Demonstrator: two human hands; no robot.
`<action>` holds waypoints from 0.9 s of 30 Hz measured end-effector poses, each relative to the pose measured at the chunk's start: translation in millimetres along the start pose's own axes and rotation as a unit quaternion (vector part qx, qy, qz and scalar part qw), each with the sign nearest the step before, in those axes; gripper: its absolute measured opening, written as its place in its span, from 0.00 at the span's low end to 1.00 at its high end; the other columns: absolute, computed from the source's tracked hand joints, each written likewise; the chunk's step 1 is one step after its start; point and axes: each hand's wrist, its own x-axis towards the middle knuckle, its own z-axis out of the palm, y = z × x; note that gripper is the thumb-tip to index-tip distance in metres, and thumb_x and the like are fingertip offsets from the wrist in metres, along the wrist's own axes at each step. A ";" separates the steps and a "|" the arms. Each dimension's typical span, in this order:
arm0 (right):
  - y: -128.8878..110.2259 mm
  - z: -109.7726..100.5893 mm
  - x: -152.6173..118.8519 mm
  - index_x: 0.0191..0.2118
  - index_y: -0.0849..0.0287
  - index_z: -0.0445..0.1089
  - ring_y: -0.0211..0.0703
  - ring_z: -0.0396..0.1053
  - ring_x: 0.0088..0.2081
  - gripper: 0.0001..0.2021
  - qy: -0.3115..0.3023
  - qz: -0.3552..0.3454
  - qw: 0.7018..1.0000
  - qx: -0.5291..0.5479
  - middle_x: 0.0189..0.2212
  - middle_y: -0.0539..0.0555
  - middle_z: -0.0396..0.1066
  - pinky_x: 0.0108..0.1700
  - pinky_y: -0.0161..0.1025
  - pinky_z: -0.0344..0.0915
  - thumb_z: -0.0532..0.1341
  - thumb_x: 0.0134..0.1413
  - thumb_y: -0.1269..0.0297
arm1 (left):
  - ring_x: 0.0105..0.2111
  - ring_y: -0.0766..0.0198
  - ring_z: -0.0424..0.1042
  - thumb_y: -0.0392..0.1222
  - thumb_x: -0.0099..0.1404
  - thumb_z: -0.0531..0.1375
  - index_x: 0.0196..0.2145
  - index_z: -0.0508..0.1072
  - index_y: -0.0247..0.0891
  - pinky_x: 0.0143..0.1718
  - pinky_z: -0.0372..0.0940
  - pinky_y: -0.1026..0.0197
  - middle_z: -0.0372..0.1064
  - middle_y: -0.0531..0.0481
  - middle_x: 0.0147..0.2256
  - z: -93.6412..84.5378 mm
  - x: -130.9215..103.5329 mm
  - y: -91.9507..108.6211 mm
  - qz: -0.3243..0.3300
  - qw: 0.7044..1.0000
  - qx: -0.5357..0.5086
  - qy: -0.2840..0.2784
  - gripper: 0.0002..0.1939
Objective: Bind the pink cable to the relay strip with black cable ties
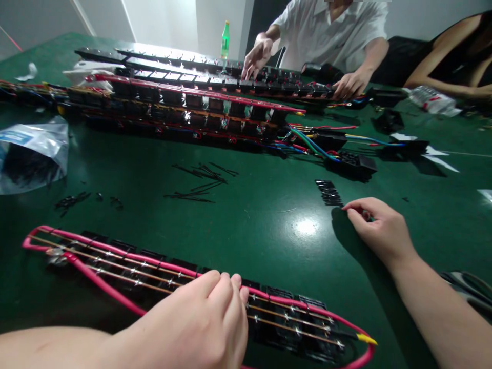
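Observation:
A long black strip assembly [134, 277] with copper rods and a thick pink-red cable [102, 287] lies across the near part of the green table. My left hand [211, 318] rests over its middle, fingers curled together round the cable and the strip. To the right, my right hand [378, 225] is closed in a pinch at the near end of a small row of short black pieces [328, 193]. Whatever its fingertips hold is too small to make out. Thin black cable ties [203, 182] lie scattered at mid-table.
Further wired strips [184, 107] span the far side, where another person's hands [258, 55] work. A plastic bag [34, 154] and small black bits [71, 201] lie left. Black-handled scissors [471, 289] sit by my right forearm. A green bottle [225, 41] stands behind.

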 end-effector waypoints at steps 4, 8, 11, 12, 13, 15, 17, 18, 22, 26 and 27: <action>-3.7 0.7 1.8 0.32 0.52 0.72 0.58 0.70 0.32 0.06 -0.005 0.010 1.000 -0.002 0.31 0.59 0.73 0.36 0.57 0.67 0.59 0.53 0.59 | 0.37 0.58 0.78 0.28 0.67 0.56 0.47 0.78 0.30 0.36 0.68 0.57 0.80 0.42 0.43 5.0 -1.5 1.3 -0.015 1.000 -0.002 0.009 0.14; -3.5 1.0 1.4 0.33 0.52 0.71 0.60 0.71 0.34 0.07 -0.007 0.010 1.000 -0.008 0.33 0.60 0.74 0.38 0.58 0.67 0.58 0.54 0.58 | 0.38 0.58 0.78 0.28 0.67 0.56 0.47 0.78 0.31 0.37 0.69 0.57 0.80 0.43 0.44 7.0 0.1 -0.9 0.000 1.000 -0.007 0.018 0.15; -2.2 1.3 0.6 0.33 0.52 0.71 0.62 0.71 0.35 0.07 -0.011 0.003 1.000 -0.013 0.33 0.61 0.74 0.38 0.58 0.68 0.58 0.55 0.58 | 0.38 0.57 0.79 0.26 0.67 0.55 0.47 0.78 0.29 0.36 0.70 0.57 0.80 0.43 0.44 3.4 1.7 -2.7 -0.007 1.000 -0.010 0.005 0.15; -1.8 1.3 0.4 0.33 0.52 0.71 0.62 0.72 0.35 0.07 -0.011 0.001 1.000 -0.014 0.33 0.61 0.74 0.38 0.59 0.68 0.58 0.55 0.58 | 0.38 0.57 0.79 0.25 0.67 0.54 0.47 0.78 0.29 0.36 0.70 0.57 0.80 0.42 0.44 1.7 2.1 -3.0 -0.015 1.000 -0.008 0.003 0.15; -1.3 1.1 0.3 0.33 0.52 0.71 0.62 0.72 0.35 0.07 -0.010 -0.001 1.000 -0.016 0.33 0.61 0.74 0.38 0.59 0.68 0.58 0.55 0.58 | 0.37 0.57 0.79 0.25 0.67 0.54 0.46 0.78 0.28 0.35 0.70 0.57 0.80 0.42 0.44 0.2 2.4 -3.2 -0.016 1.000 -0.008 0.006 0.15; -0.4 0.6 0.4 0.34 0.53 0.72 0.63 0.73 0.36 0.08 -0.009 -0.008 1.000 -0.021 0.33 0.61 0.74 0.39 0.60 0.70 0.57 0.56 0.58 | 0.37 0.57 0.79 0.26 0.67 0.55 0.47 0.77 0.28 0.35 0.70 0.57 0.80 0.41 0.44 -1.8 2.6 -2.9 -0.009 1.000 -0.007 0.011 0.15; 0.4 0.9 0.8 0.37 0.53 0.73 0.65 0.73 0.41 0.10 -0.004 -0.018 0.999 -0.030 0.37 0.63 0.75 0.44 0.62 0.70 0.56 0.59 0.57 | 0.37 0.57 0.79 0.26 0.67 0.55 0.46 0.77 0.28 0.35 0.70 0.57 0.80 0.40 0.43 -1.8 2.5 -2.1 -0.005 1.000 -0.004 0.010 0.14; 0.7 1.8 1.0 0.41 0.54 0.74 0.67 0.72 0.47 0.13 -0.004 -0.024 0.999 -0.037 0.42 0.64 0.75 0.49 0.64 0.69 0.54 0.60 0.56 | 0.37 0.57 0.79 0.27 0.67 0.56 0.46 0.78 0.28 0.35 0.70 0.56 0.80 0.40 0.43 -1.2 2.4 -1.6 -0.007 1.000 -0.002 0.008 0.14; 2.7 12.4 2.9 0.63 0.56 0.64 0.69 0.53 0.68 0.28 -0.047 -0.048 0.995 -0.071 0.67 0.65 0.58 0.66 0.69 0.51 0.49 0.64 0.48 | 0.37 0.57 0.78 0.28 0.67 0.57 0.47 0.77 0.28 0.35 0.69 0.57 0.80 0.39 0.43 2.7 1.6 -0.5 -0.003 1.000 -0.003 0.011 0.13; 4.9 27.2 10.0 0.71 0.63 0.51 0.65 0.36 0.73 0.40 -0.108 -0.043 0.986 -0.121 0.74 0.66 0.38 0.69 0.66 0.43 0.45 0.64 0.40 | 0.35 0.57 0.78 0.29 0.67 0.56 0.47 0.78 0.28 0.32 0.69 0.57 0.80 0.39 0.42 5.0 0.8 -2.3 0.012 1.000 -0.012 0.017 0.14; 5.2 30.0 13.2 0.72 0.63 0.49 0.64 0.34 0.74 0.41 -0.116 -0.041 0.983 -0.133 0.74 0.65 0.36 0.70 0.65 0.42 0.45 0.64 0.39 | 0.34 0.57 0.78 0.29 0.66 0.56 0.46 0.78 0.28 0.31 0.69 0.58 0.80 0.40 0.42 4.9 1.0 -2.7 0.013 1.000 -0.012 0.017 0.14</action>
